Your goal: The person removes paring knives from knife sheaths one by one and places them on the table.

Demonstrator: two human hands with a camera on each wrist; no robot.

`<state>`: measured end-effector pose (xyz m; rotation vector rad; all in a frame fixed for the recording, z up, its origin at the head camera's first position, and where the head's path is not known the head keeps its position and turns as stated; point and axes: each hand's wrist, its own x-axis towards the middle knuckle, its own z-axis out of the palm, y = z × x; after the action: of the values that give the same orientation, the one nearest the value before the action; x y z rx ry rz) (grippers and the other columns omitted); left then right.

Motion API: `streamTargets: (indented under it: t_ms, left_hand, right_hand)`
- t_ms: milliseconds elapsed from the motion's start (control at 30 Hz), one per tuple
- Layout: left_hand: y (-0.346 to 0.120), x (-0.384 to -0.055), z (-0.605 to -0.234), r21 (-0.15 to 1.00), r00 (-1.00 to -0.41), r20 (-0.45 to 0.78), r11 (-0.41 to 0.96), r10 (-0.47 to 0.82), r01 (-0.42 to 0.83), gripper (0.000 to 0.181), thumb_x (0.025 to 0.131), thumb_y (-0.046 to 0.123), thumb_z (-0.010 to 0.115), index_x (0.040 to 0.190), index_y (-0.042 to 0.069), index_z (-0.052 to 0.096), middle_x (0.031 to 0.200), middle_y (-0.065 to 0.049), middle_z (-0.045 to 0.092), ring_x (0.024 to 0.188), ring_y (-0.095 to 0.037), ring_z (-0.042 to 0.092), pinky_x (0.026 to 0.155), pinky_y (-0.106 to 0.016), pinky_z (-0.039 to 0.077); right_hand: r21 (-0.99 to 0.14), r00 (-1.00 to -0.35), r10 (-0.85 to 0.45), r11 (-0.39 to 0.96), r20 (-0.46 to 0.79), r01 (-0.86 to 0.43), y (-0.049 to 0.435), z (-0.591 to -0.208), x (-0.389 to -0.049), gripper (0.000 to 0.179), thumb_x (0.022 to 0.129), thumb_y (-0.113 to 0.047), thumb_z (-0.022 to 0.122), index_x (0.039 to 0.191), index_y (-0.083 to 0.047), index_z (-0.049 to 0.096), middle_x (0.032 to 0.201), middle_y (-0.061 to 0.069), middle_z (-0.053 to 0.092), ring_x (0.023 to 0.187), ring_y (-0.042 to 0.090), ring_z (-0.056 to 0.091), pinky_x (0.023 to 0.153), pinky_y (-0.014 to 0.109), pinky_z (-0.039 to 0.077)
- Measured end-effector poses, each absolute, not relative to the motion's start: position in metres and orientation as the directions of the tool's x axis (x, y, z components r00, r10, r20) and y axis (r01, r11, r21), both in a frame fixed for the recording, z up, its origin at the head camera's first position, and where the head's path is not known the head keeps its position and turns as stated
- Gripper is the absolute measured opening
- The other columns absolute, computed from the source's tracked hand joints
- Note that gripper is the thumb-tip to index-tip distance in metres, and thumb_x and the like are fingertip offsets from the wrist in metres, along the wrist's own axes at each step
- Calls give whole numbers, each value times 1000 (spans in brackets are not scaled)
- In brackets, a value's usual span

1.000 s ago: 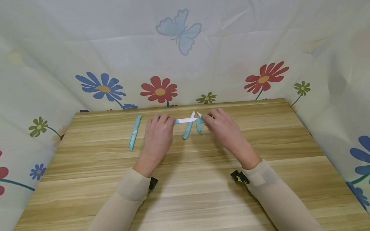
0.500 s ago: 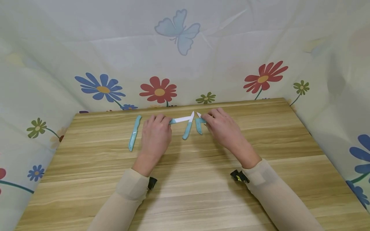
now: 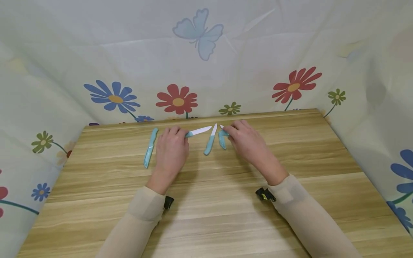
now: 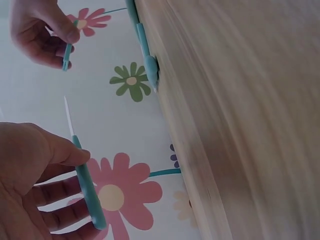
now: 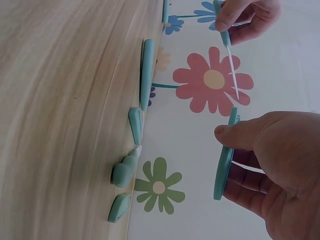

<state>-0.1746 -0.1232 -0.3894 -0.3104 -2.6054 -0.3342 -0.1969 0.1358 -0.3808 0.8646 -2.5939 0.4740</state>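
My left hand (image 3: 172,148) grips the teal handle of a small knife (image 4: 89,190), its white blade bare and pointing right. Held between the thumb and fingers of my right hand (image 3: 248,143) is a teal blade cover (image 5: 226,155). Blade tip and cover are a short gap apart in the right wrist view. Below, between the hands, a second bare knife (image 3: 210,140) lies on the table with another blade cover (image 3: 222,140) to its right. Near my right fingers a further knife (image 5: 125,169) shows mostly its handle; my hand hides most of it in the head view.
A sheathed knife (image 3: 150,148) lies left of my left hand. One more blade cover (image 5: 119,208) lies on the table in the right wrist view. The wooden table (image 3: 206,222) ends at the back against a flower-printed cloth (image 3: 135,61).
My left hand has moved left with its knife, drawing the blade away from my right hand and tilting its tip away from me. The right hand has hardly moved and keeps the blade cover.
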Motion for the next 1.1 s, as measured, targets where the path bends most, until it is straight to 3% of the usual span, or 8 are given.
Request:
streamTargets:
  t_ms: [467,733,967,1100]
  left_hand:
    - [-130,-183,-386,168,-866,481,955,137,245,19,96,6,76,113,0,79,103,-14,71,88,-34,63,79,-44,57]
    - [-132,-187,-386,213,-900,427,957,91,198,20,96,7,77,114,-1,78,104,-14,70,88,-33,62,78,-43,56]
    - [-133,-193,-389,232,-925,374,960,60,156,21,97,8,76,116,-2,77,106,-14,69,90,-33,61,81,-46,56]
    - [-131,-198,-390,258,-945,325,960,23,112,20,98,10,75,116,0,77,102,-12,68,87,-32,61,75,-46,56]
  right_hand:
    - [-232,-805,-497,783,323,-577,120,-375,-210,30,101,-8,74,130,-9,74,119,12,69,114,32,62,98,42,55]
    - [-285,-848,-483,800,217,-529,105,-371,-222,33,101,-15,75,132,-4,72,118,11,69,106,27,65,91,39,57]
    - [-420,-900,-425,801,100,-426,86,-369,-235,41,101,-18,76,139,-3,67,120,13,70,105,25,67,87,39,57]
    - [-517,-930,-368,792,17,-323,77,-370,-242,49,103,-20,74,147,-4,60,116,11,71,100,23,68,83,38,57]
